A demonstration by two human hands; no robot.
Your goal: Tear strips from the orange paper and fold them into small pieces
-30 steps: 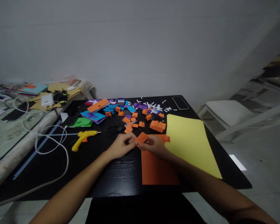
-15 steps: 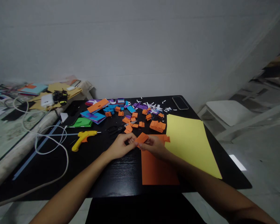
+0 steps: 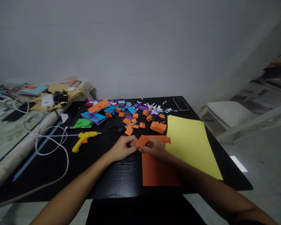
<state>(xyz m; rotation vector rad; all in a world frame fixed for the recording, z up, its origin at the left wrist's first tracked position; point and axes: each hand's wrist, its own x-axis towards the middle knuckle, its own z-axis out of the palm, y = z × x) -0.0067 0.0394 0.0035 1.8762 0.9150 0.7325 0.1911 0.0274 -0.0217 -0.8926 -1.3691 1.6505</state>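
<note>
A small orange paper piece (image 3: 142, 140) is held up above the surface (image 3: 117, 179), a little right of its middle and toward the near edge. The left hand (image 3: 123, 148) has thumb and fingers closed narrowly at the piece's left end; the right hand (image 3: 156, 150) pinches its other end, thumb on the near side, the remaining fingers curled and partly hidden. The step in hand seems to be creasing or shaping this piece; whether a fold is finished cannot be told. The next move seems to call for a steady pinch from both hands, with the paper's edges aligned before pressing. Beneath the right hand and forearm lies an orange sheet (image 3: 158, 172), reaching almost to the near edge, with a folded orange tab (image 3: 168, 139) at its far right corner. A yellow sheet (image 3: 193, 145) lies beside it toward the right edge. Beyond the hands sits a stack of folded orange pieces (image 3: 158, 127), with white paper scraps (image 3: 154, 107) nearer the far edge and a phone (image 3: 181, 103) by the far right corner. A yellow glue gun (image 3: 84, 136) lies left of the hands.
</note>
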